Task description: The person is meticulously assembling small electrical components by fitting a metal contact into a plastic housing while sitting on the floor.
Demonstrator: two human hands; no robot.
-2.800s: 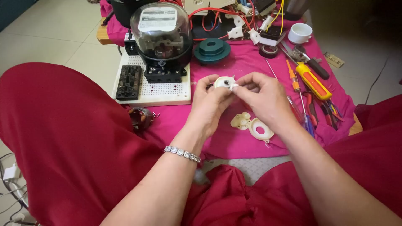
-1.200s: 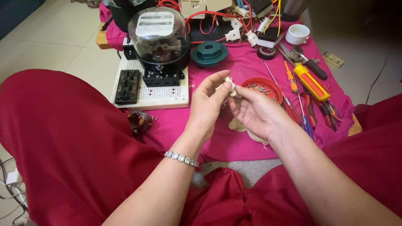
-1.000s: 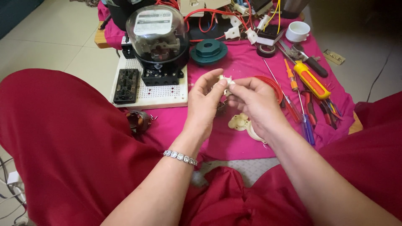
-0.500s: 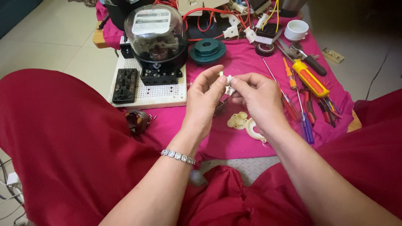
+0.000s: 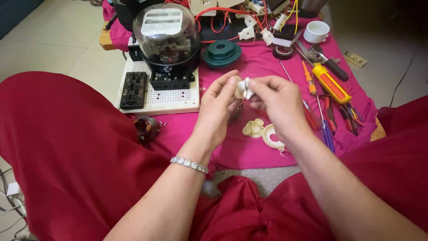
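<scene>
Glass-domed meter (image 5: 167, 42), screwdrivers (image 5: 330, 82), white cup (image 5: 315, 31)

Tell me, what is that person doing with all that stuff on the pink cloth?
A person sitting on the floor holds a small white plastic part between both hands, left hand and right hand, pinching it with the fingertips. Below the hands, two cream round pieces lie on the pink cloth. A glass-domed meter stands on a white board, and screwdrivers and pliers lie to the right.

The part (image 5: 243, 88) pinched between both hands looks like glossy white plastic. The cloth (image 5: 276, 134) beneath is matt magenta fabric. The meter (image 5: 166, 38) has a clear, shiny dome, and the bracelet (image 5: 189, 164) glints like metal.
</scene>
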